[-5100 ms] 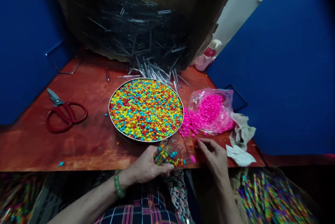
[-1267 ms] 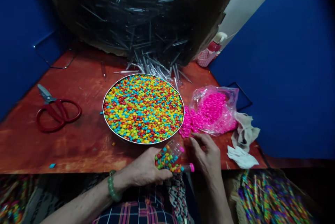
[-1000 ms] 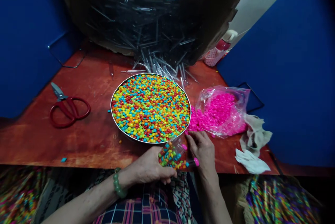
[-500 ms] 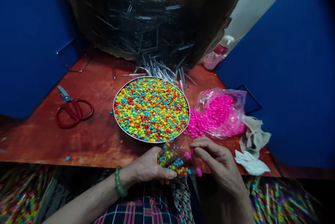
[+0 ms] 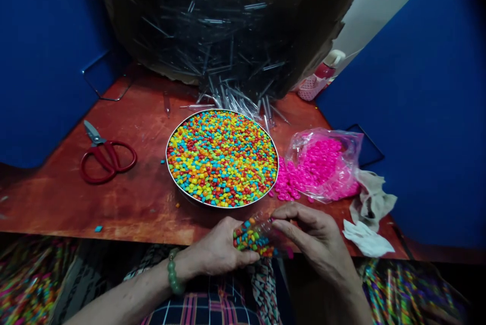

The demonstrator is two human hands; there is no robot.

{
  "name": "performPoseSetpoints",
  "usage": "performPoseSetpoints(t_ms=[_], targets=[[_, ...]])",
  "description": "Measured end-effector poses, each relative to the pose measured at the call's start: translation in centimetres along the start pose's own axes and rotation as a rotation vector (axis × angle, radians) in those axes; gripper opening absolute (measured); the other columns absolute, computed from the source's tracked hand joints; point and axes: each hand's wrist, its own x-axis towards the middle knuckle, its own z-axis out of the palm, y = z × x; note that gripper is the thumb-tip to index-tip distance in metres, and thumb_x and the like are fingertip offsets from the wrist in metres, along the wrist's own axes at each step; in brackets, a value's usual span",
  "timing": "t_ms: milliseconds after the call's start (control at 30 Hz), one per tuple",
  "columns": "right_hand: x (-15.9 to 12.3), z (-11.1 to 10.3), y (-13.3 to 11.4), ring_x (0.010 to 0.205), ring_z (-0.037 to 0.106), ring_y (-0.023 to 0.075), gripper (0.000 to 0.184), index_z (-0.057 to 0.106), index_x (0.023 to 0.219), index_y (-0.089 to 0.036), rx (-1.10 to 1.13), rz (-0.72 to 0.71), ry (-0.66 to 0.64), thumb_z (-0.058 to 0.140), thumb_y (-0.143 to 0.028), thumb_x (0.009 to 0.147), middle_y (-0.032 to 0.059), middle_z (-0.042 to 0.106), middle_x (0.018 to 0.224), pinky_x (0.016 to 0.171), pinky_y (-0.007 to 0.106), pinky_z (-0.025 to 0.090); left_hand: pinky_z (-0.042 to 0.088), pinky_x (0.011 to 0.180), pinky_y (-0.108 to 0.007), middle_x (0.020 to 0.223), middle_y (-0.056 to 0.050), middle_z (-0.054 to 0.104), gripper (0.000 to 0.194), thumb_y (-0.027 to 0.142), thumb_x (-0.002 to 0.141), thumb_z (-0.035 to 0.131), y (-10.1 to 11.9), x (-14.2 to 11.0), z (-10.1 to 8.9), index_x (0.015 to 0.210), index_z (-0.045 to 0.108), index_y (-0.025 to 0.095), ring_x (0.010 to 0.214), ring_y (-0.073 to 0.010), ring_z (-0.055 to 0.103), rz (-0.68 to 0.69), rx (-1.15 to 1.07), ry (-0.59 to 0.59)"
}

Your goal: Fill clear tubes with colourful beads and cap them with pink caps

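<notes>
Table point(image 5: 125, 203): wood, reddish-brown, worn w/ scuffs, faint sheen.
Round tray point(image 5: 171, 179): metal rim, polished, reflective. Candy pieces point(image 5: 222, 158) in it: glossy hard coating, smooth.
Tubes point(image 5: 253, 236) held by left hand point(image 5: 220, 251) & right hand point(image 5: 317, 236): clear plastic, shiny. Loose tube pile point(image 5: 235, 99) at back: same clear plastic, catching light.
Bag point(image 5: 322, 163): thin transparent plastic film, crinkled, glossy. Pink caps point(image 5: 288, 186): smooth plastic, slight shine.
Scissors point(image 5: 108, 155): red plastic handles, glossy; blades bare metal.
Rag point(image 5: 374, 198): cloth, matt, creased. White sheet point(image 5: 366, 239): paper/tissue, matt, crumpled.
Bracelet point(image 5: 173, 274): green beads, polished.
Box point(image 5: 322, 16) behind: brown cardboard, matt, rough torn edge.
</notes>
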Motion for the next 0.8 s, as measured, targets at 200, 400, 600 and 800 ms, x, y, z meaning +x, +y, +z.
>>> performPoseSetpoints(t_ms=[200, 400, 600, 800], targets=[[-0.7, 1.2, 0.3, 0.07, 0.063, 0.0097, 0.005, 0.068, 0.086, -0.021, -0.094, -0.051, 0.087, 0.063, -0.022, 0.087, -0.0011, 0.067, 0.078, 0.062, 0.019, 0.049, 0.027, 0.053, -0.021, 0.065, 0.004, 0.039, 0.018, 0.027, 0.073, 0.063, -0.2, 0.0, 0.1, 0.073, 0.05, 0.014, 0.06, -0.0078, 0.029, -0.02, 0.086, 0.0], [-2.0, 2.0, -0.6, 0.067, 0.057, 0.0064, 0.009, 0.061, 0.085, -0.018, -0.257, -0.16, 0.101, 0.059, -0.01, 0.087, -0.002, 0.059, 0.074, 0.06, 0.017, 0.046, 0.025, 0.048, -0.022, 0.06, 0.005, 0.039, 0.02, 0.026, 0.074, 0.06, -0.2, -0.5, 0.1, 0.068, 0.045, 0.016, 0.056, -0.008, 0.031, -0.097, 0.333, 0.026], [-3.4, 4.0, 0.4, 0.084, 0.059, 0.0091, 0.03, 0.059, 0.107, -0.013, -0.336, -0.353, 0.257, 0.057, 0.004, 0.083, 0.0051, 0.062, 0.09, 0.073, 0.02, 0.051, 0.026, 0.049, -0.021, 0.059, 0.005, 0.038, 0.025, 0.028, 0.077, 0.061, -1.0, -0.3, -0.1, 0.066, 0.043, 0.016, 0.056, -0.0073, 0.03, 0.019, 0.296, -0.002], [-3.8, 5.6, 0.9, 0.089, 0.058, 0.0144, 0.038, 0.059, 0.113, -0.01, -0.446, -0.42, 0.366, 0.057, 0.007, 0.079, 0.0097, 0.063, 0.095, 0.072, 0.029, 0.049, 0.026, 0.049, -0.021, 0.057, 0.005, 0.038, 0.023, 0.021, 0.076, 0.06, -1.5, -0.4, -0.4, 0.064, 0.041, 0.016, 0.055, -0.0071, 0.031, 0.05, 0.311, 0.015]])
